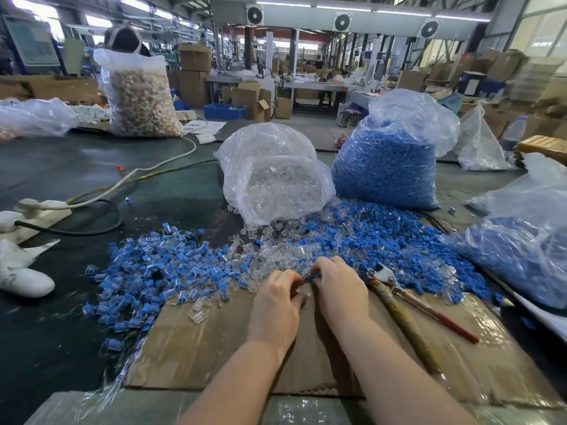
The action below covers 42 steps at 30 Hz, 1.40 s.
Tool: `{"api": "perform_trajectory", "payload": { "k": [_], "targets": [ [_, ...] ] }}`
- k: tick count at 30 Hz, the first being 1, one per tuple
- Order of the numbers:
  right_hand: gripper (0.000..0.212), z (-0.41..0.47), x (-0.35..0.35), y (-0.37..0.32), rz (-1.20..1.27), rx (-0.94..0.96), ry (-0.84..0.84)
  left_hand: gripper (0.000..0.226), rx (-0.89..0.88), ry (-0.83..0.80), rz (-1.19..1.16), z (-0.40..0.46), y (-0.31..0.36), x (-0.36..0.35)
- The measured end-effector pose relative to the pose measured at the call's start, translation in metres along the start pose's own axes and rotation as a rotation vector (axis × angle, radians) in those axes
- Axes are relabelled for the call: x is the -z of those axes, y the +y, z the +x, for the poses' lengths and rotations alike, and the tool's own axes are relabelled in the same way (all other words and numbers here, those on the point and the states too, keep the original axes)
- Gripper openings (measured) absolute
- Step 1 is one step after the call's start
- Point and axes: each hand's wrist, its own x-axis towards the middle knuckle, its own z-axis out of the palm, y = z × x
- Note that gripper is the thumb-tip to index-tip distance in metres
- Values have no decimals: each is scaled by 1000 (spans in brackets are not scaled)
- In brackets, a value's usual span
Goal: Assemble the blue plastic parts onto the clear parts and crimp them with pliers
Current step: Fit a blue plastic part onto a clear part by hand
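Mostly glossy blue parts, clear parts.

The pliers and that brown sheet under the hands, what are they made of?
The pliers look like metal at the head: it is grey and shiny, with a round pivot. One handle seems wrapped in worn yellowish tape, the other has a red cover, probably plastic. The brown sheet looks like cardboard, matt and creased, with shiny clear film over parts of it.

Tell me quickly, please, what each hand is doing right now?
Left hand: fingers curled, pinching a small part; which kind cannot be told.
Right hand: fingers curled, pinching a small blue part between the hands.
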Motion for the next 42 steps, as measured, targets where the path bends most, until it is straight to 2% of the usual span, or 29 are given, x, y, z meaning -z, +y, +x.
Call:
{"api": "perform_trajectory", "payload": {
  "k": [5, 8, 16, 23, 31, 36, 42],
  "targets": [
    [8, -4, -2, 9, -42, 8, 58, 4, 49, -13, -13, 0, 0, 1],
    [9, -8, -2, 15, -52, 19, 94, 10, 38, -43, -17, -1, 1, 3],
    [13, -23, 0, 28, -6, 21, 169, 10, 23, -86, -51, -3, 3, 3],
    [31, -15, 6, 16, -37, 137, 10, 10, 9, -94, -48, -4, 4, 4],
    [16, -7, 7, 9, -42, 43, -44, 2, 34, -114, -74, -3, 1, 4],
    [17, -4, 6, 9, -41, 30, -73, 9, 43, -125, -82, -3, 2, 4],
    [12, -14, 3, 15, 23, 70, 128, 13, 34, -130, -80, -2, 2, 5]
  ]
}}
